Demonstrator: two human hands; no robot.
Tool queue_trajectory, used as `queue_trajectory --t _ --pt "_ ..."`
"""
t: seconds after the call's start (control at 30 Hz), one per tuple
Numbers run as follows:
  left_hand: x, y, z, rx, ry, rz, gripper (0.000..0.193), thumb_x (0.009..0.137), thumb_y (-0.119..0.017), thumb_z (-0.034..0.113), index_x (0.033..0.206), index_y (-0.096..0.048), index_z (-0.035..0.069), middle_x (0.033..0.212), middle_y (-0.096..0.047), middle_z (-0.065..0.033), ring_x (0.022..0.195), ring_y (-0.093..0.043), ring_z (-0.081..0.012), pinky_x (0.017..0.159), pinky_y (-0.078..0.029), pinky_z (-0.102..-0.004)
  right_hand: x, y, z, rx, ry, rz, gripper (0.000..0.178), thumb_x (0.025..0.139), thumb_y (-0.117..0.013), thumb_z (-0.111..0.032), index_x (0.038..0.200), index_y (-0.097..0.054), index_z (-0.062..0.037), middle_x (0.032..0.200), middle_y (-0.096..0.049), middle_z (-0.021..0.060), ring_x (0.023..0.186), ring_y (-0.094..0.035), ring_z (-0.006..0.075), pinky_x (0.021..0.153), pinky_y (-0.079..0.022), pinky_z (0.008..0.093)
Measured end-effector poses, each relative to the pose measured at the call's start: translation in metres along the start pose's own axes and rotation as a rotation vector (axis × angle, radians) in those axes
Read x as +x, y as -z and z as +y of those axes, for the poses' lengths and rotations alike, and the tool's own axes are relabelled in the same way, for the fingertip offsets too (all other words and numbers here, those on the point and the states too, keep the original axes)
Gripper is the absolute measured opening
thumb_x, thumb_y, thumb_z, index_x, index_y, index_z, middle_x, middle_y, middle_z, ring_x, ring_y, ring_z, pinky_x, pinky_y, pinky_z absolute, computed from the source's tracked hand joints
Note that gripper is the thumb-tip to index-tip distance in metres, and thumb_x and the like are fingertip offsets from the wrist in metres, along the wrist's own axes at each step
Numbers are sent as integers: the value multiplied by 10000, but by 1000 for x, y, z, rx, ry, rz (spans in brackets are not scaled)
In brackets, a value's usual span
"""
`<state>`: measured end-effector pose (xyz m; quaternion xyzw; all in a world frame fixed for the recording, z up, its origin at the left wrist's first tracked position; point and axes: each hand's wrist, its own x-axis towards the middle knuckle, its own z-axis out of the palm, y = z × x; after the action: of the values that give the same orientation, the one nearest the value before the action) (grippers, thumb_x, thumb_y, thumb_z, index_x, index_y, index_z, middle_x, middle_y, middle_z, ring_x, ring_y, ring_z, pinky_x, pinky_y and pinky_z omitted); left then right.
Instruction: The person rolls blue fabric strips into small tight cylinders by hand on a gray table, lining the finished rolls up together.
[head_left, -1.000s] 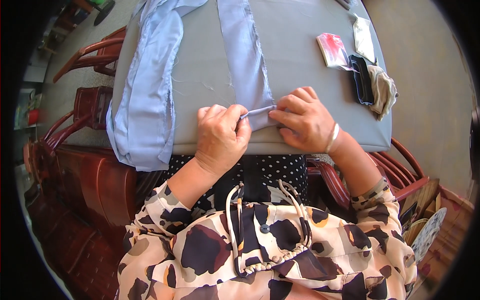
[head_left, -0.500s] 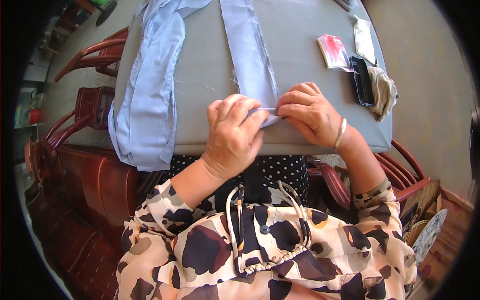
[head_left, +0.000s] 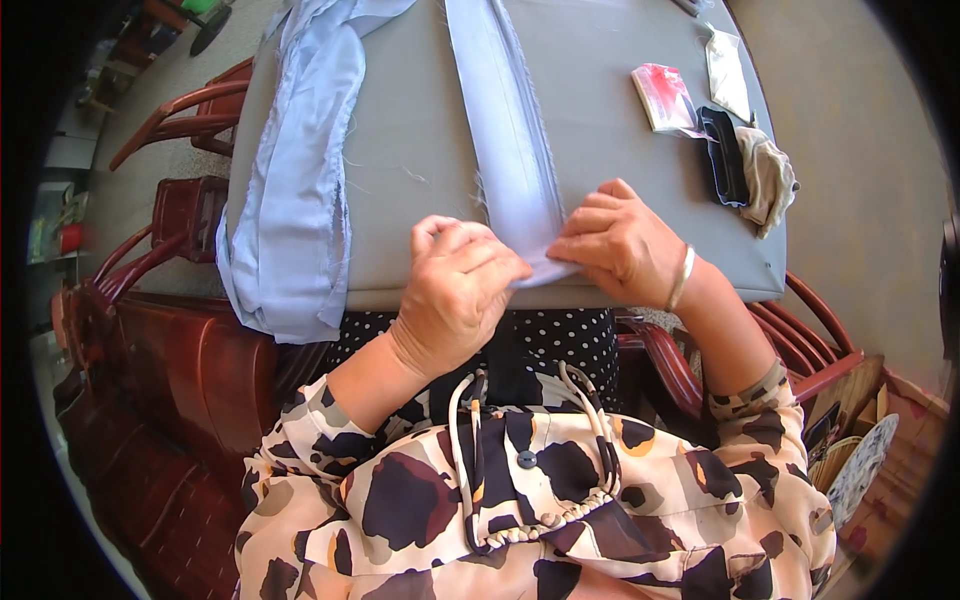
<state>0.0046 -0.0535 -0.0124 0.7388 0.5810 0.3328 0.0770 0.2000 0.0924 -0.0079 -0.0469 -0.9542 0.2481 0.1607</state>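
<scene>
A long light-blue fabric strip [head_left: 505, 130] with frayed edges runs from the far side of the table to its near edge. My left hand [head_left: 455, 280] pinches the strip's near end at its left corner. At the right corner, my right hand [head_left: 620, 245], with a pale bangle on the wrist, pinches the same end between thumb and fingers. Between the two hands the cloth looks folded and slightly blurred. To the left lies a wider bundle of light-blue fabric [head_left: 300, 190], layered and frayed, its near end hanging over the table edge.
The table has a grey cover [head_left: 620, 30]. On its right lie a red-and-white packet [head_left: 663, 98], a white pouch [head_left: 727, 72], a black tray [head_left: 722, 158] and a crumpled beige cloth [head_left: 767, 180]. Dark red wooden chairs [head_left: 190, 220] stand at the left, another at the right.
Both hands have drawn the strip's end toward me, closer to the table's near edge. The strip is now straighter and tauter. The blue bundle stays nearly in place.
</scene>
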Motion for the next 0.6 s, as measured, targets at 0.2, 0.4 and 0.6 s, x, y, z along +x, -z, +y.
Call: queue_trajectory --t 0.2,0.4,0.6 --pt "-3 0 -2 -76 48 -89 178 718 -719 12 870 -693 101 828 -658 -20 861 -605 -231 883 -384 -381 -4 3 -14 78 -134 -166 226 752 -710 -85 975 -717 -46 946 -652 75 887 -631 263 844 -452 388" --pt "4 2 -8 -111 96 -136 101 777 -709 49 868 -699 93 769 -641 -31 775 -589 -225 817 -388 -359 -10 -7 -17 167 -253 60 105 801 -730 -176 858 -705 -92 871 -621 56 822 -607 250 764 -419 398" --pt "12 3 -6 -119 223 -155 51 816 -696 69 867 -694 67 702 -631 -59 687 -591 -245 755 -400 -363 -8 -18 -15 43 -394 126 223 805 -741 -252 685 -650 -88 705 -583 50 729 -562 259 718 -375 397"
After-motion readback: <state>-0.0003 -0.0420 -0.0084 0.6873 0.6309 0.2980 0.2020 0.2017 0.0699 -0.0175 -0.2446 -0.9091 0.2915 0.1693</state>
